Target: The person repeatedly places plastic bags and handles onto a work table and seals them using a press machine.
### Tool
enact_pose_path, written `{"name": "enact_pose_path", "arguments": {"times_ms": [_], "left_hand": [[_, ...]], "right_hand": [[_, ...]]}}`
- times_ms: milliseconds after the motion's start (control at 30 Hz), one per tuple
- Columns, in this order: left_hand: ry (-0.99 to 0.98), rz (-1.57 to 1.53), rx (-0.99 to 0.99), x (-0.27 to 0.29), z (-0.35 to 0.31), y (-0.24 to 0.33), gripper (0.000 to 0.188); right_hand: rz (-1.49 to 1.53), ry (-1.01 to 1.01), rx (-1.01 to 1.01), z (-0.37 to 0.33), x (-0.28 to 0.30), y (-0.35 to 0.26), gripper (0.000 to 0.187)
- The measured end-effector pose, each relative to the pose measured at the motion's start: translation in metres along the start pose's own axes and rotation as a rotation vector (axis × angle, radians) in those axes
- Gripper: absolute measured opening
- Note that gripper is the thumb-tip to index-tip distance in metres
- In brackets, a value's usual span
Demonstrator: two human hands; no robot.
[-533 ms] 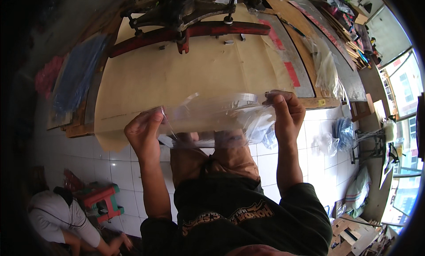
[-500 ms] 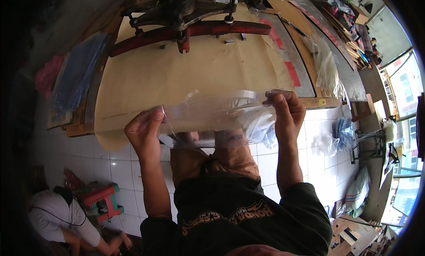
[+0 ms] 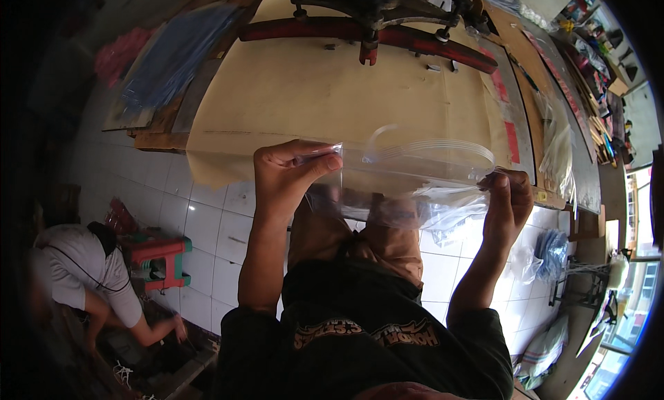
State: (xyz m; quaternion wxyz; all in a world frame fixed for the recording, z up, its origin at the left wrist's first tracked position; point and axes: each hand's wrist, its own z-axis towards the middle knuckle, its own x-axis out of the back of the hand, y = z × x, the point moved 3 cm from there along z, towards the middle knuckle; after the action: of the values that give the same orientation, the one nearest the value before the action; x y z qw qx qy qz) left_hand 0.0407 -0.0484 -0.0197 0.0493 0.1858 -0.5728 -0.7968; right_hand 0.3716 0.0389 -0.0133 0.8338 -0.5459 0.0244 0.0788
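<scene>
My left hand (image 3: 287, 173) pinches the left end of a stack of clear plastic bags (image 3: 408, 179), thumb on top. My right hand (image 3: 508, 203) grips the right end of the same stack, and the loose bag ends hang crumpled below it. The stack is stretched between both hands in front of my waist, just past the near edge of a table covered in brown paper (image 3: 325, 89).
A red and black metal press arm (image 3: 373, 30) lies across the far side of the table. More clear bags (image 3: 557, 147) hang off the table's right end. Blue sheets (image 3: 173, 54) lie at the left. A person in a white shirt (image 3: 83, 275) crouches on the tiled floor beside a red and green stool (image 3: 162, 258).
The view has swung so the table and hands sit further right. Both hands still hold the bag stack; the left hand is now higher and the right hand lower.
</scene>
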Motion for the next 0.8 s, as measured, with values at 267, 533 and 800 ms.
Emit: {"name": "enact_pose_path", "arguments": {"times_ms": [267,533,800], "left_hand": [[0.018,-0.085,0.029,0.002,-0.002,-0.011,0.029],[0.114,-0.101,0.133,-0.004,-0.002,-0.002,0.044],[-0.107,-0.363,0.351,0.016,0.003,-0.028,0.026]], "right_hand": [[0.049,0.020,0.003,-0.010,0.003,0.006,0.019],[0.049,0.044,0.006,-0.007,-0.008,-0.006,0.065],[0.403,-0.064,-0.289,-0.004,0.016,0.025,0.025]]}}
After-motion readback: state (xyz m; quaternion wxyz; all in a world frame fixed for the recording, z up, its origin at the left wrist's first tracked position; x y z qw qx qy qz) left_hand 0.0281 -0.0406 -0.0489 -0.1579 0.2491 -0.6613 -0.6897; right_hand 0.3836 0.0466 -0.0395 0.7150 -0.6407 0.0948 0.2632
